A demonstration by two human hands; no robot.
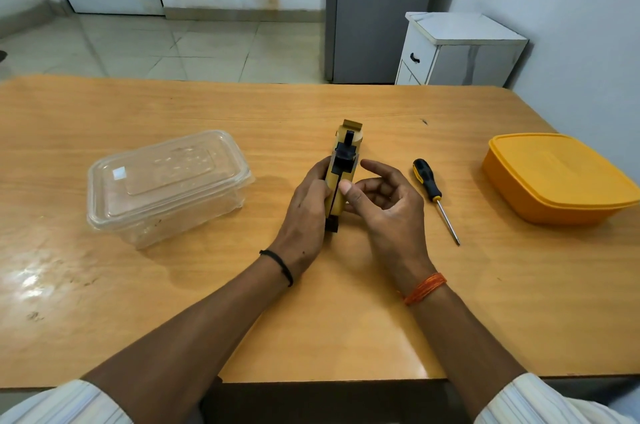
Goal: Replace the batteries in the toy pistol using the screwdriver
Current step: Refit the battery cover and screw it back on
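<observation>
**op:** Quick status from my remote seat. Well off to the left of my left hand sits a clear lidded tub (166, 186). My left hand (304, 212) is wrapped around the yellow toy pistol (341, 177), holding it just above the table. My right hand (388, 202) is right beside it, thumb touching the body, fingers loose and gripping nothing.

**reply:** So still at the start?

**op:** Looks that way to me. The screwdriver (433, 193) lies untouched just right of my right hand, and a closed orange box (554, 177) sits further right. Next move, I reckon: grab the driver and find the battery cover screw, which I can't see from here. Surface is a wood-grain table (242, 285); beyond it, tiled floor and a white cabinet (460, 49).
</observation>
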